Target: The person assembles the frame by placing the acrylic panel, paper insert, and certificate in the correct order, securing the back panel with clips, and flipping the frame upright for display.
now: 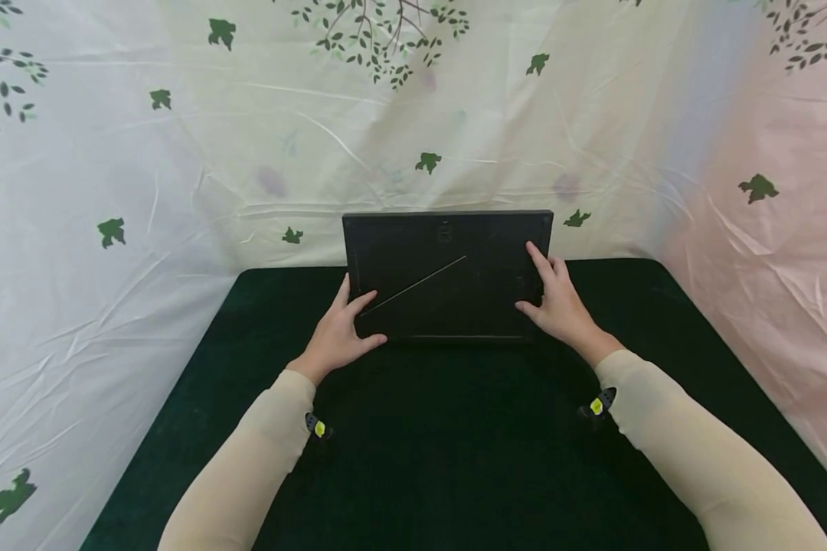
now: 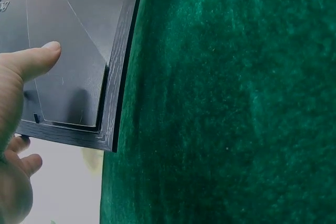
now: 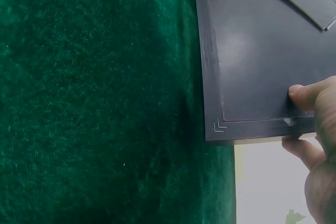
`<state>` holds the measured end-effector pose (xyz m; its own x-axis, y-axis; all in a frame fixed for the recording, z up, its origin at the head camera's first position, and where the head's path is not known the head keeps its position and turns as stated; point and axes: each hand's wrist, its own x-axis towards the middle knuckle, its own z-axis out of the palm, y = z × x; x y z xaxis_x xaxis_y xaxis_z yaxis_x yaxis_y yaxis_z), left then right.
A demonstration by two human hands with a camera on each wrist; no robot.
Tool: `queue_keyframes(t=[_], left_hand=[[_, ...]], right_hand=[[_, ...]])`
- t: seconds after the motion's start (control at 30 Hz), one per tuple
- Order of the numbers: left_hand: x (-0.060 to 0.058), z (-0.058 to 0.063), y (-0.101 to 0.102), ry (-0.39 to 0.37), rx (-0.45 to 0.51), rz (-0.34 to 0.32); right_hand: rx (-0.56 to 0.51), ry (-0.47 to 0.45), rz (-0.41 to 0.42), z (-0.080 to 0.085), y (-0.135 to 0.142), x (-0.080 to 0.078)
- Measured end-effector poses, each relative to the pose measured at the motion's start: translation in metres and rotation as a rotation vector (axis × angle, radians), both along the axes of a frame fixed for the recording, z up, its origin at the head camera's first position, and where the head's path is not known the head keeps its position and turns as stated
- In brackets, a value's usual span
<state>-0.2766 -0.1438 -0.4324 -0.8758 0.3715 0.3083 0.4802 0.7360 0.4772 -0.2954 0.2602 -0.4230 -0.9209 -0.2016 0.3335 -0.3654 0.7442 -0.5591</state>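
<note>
A black picture frame (image 1: pixel 475 298) stands nearly upright at the far part of the table, its back facing me. A thin diagonal line marks the edge of its stand flap (image 2: pixel 65 72), which lies against the backing. My left hand (image 1: pixel 335 334) grips the frame's left edge, thumb over the backing and other fingers at the outer side. On the opposite edge my right hand (image 1: pixel 558 302) holds it the same way, the thumb near a lower corner in the right wrist view. The front of the frame is hidden.
Dark green velvet cloth (image 1: pixel 455 444) covers the table. Behind it hangs a pale curtain (image 1: pixel 358 168) with printed leaves and branches, close behind the frame. More curtain runs along the left and right sides. A small dark device with a yellow mark sits at each wrist.
</note>
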Motion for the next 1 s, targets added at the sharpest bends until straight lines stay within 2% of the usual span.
queue_keyframes(t=[0.2,0.5,0.77,0.87,1.0], left_hand=[[-0.006,-0.002,-0.002,0.016,0.012,-0.005],[-0.013,-0.013,-0.005,-0.016,0.028,-0.017],[-0.010,-0.011,0.000,-0.039,0.017,0.010],[-0.007,-0.012,-0.001,0.008,0.004,0.025],[-0.004,-0.015,0.000,0.170,-0.007,0.039]], right_hand=[[0.003,0.021,-0.013,-0.003,-0.003,-0.005],[0.033,0.067,-0.034,-0.010,-0.005,-0.007],[0.060,0.100,-0.013,-0.013,0.001,-0.012],[0.077,0.119,0.008,-0.014,0.003,-0.015],[0.089,0.146,0.017,-0.017,0.007,-0.019]])
